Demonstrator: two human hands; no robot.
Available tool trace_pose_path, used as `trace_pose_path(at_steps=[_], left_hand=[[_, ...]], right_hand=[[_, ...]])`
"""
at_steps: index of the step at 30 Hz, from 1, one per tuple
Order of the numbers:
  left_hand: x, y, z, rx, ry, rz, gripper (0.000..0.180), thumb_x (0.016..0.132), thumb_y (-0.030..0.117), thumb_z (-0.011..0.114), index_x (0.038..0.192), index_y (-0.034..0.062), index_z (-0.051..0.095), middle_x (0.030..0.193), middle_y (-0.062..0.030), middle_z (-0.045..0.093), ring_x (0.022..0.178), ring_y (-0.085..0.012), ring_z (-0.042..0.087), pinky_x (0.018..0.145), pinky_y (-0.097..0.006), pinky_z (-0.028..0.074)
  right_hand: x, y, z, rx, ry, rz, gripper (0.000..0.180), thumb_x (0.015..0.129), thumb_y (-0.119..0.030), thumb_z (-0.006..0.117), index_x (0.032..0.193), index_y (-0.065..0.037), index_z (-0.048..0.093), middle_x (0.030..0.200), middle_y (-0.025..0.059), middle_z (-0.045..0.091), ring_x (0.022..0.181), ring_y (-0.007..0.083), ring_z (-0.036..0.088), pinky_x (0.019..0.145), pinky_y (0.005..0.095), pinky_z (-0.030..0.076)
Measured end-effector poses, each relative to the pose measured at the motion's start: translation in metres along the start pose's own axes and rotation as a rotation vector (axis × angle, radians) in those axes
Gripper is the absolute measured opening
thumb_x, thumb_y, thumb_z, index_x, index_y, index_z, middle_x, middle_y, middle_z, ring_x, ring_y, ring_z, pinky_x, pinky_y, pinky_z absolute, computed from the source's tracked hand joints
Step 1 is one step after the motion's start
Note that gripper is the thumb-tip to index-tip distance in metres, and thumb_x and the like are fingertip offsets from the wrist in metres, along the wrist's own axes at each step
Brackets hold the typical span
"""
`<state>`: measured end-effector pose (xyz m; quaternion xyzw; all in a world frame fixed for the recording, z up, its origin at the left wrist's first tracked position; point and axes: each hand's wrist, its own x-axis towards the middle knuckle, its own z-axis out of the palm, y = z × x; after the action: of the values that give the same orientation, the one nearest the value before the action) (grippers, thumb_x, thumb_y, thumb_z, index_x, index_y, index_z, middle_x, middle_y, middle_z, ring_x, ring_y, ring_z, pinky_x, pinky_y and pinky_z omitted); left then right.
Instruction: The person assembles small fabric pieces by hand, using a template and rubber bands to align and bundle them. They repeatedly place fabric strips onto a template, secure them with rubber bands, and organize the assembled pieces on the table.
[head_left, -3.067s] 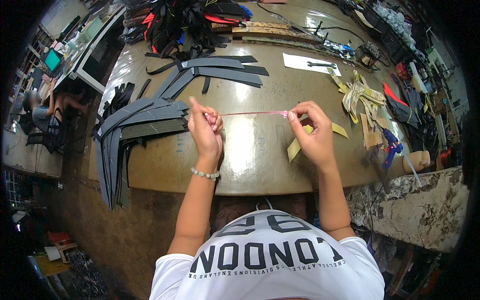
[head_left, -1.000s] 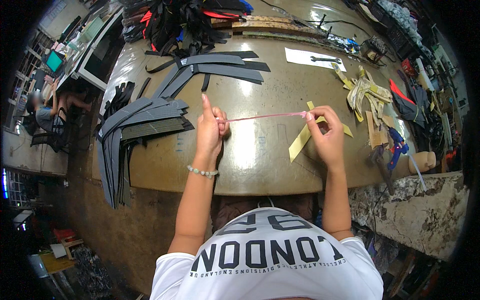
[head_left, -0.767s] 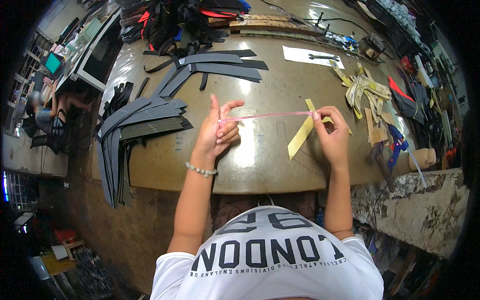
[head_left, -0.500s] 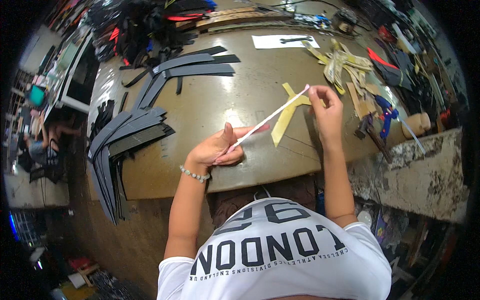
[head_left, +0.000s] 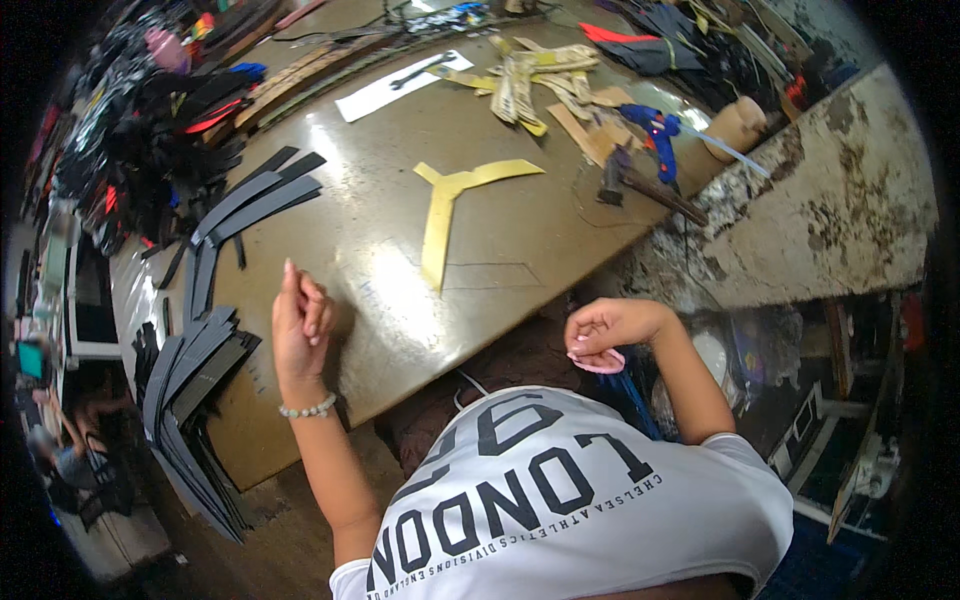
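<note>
My right hand is beside the table's near edge, above my lap. Its fingers are closed on a thin, pale pink strip, which curves in a loop below the fingertips; its material cannot be told. My left hand is over the left part of the table with its fingers loosely curled, one digit pointing up, and nothing visible in it. Between the hands and farther away, a yellow Y-shaped piece lies flat on the table. Dark grey curved strips are stacked left of my left hand.
More grey strips lie farther back. Beyond the Y-shaped piece are a heap of yellow strips and a wrench on a white sheet. At right are a hammer, a blue glue gun and a stained ledge.
The pink strip was stretched between both hands; now it hangs looped from my right hand alone. My right hand came down toward me, my left moved left. The view has turned to the right.
</note>
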<state>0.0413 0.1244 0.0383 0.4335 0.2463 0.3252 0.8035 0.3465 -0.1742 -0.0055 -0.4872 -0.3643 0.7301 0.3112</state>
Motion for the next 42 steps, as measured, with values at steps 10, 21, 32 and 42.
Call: trace_pose_path(at_steps=[10,21,32,42], left_hand=[[0.001,-0.008,-0.001,0.023,0.035,-0.054,0.043,0.106,0.041,0.038,0.085,0.0067,0.054,0.059,0.0062,0.036,0.050,-0.0040,0.030,0.047,-0.021,0.026],[-0.032,-0.040,0.120,0.874,-0.334,0.461,0.045,0.103,0.048,0.037,0.130,0.0227,0.062,0.146,-0.0126,0.036,0.139,-0.0348,0.024,0.116,-0.049,0.019],[0.064,0.061,-0.073,1.330,0.562,0.700,0.026,0.094,0.006,0.048,0.114,-0.0026,0.063,0.109,-0.0220,0.064,0.104,-0.0371,0.059,0.096,-0.044,0.045],[0.103,0.095,-0.232,1.566,0.776,0.410,0.050,0.070,0.024,0.082,0.113,0.0028,0.066,0.103,-0.0191,0.070,0.095,-0.0329,0.067,0.092,-0.043,0.047]], right_hand=[[0.037,0.152,-0.109,-0.644,1.347,0.385,0.023,0.086,-0.010,0.055,0.099,0.004,0.069,0.091,0.0211,0.070,0.086,0.0361,0.065,0.080,0.0469,0.050],[0.067,-0.097,0.077,-0.723,0.578,-0.700,0.044,0.087,-0.004,0.063,0.130,0.002,0.053,0.117,0.0170,0.067,0.098,0.0298,0.068,0.087,0.0378,0.053],[0.116,-0.143,-0.009,-1.150,0.898,-0.672,0.013,0.092,-0.006,0.056,0.103,0.001,0.054,0.099,0.0216,0.059,0.093,0.0404,0.056,0.081,0.0449,0.047],[0.117,-0.122,-0.016,-1.074,0.920,-0.560,0.016,0.093,-0.005,0.059,0.091,0.001,0.044,0.077,0.0181,0.058,0.073,0.0373,0.061,0.066,0.0439,0.049]])
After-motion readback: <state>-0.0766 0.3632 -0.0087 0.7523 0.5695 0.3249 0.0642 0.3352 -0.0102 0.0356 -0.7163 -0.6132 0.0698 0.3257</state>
